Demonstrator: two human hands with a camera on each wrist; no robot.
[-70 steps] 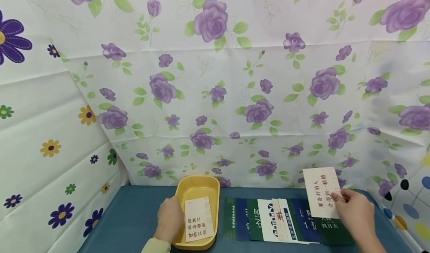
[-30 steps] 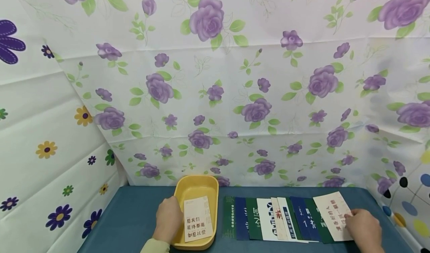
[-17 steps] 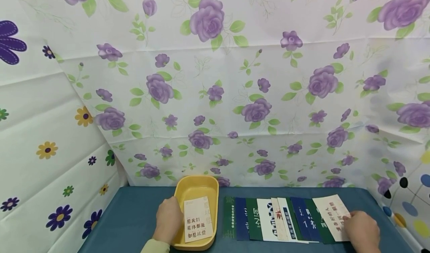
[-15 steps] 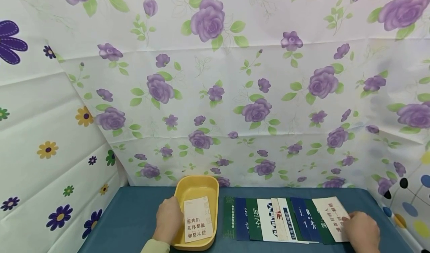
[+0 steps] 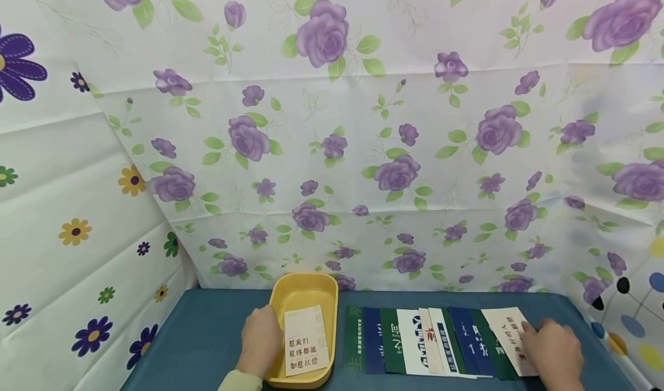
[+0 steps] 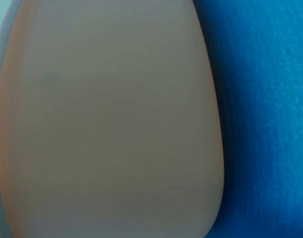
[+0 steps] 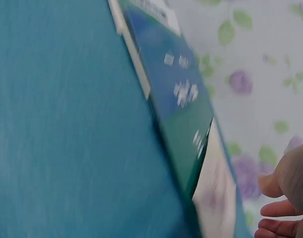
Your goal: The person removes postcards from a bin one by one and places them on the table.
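My left hand grips the left rim of a yellow tray, its fingertips hidden from the head view. Inside the tray lies a cream card with dark printed characters. A row of overlapping cards in green, navy and white lies right of the tray. Another cream card lies tilted at the row's right end, over a green card. My right hand is beside this cream card; the right wrist view shows its thumb and fingers parted, holding nothing. A blurred pale surface fills most of the left wrist view.
A blue-green table lies beneath everything. Behind it stands a white sheet with purple roses, and side sheets with flowers and dots border the left and right.
My right hand has lowered the cream card from above the row onto its right end and shifted it slightly. Its fingers have now loosened. My left hand stays on the tray.
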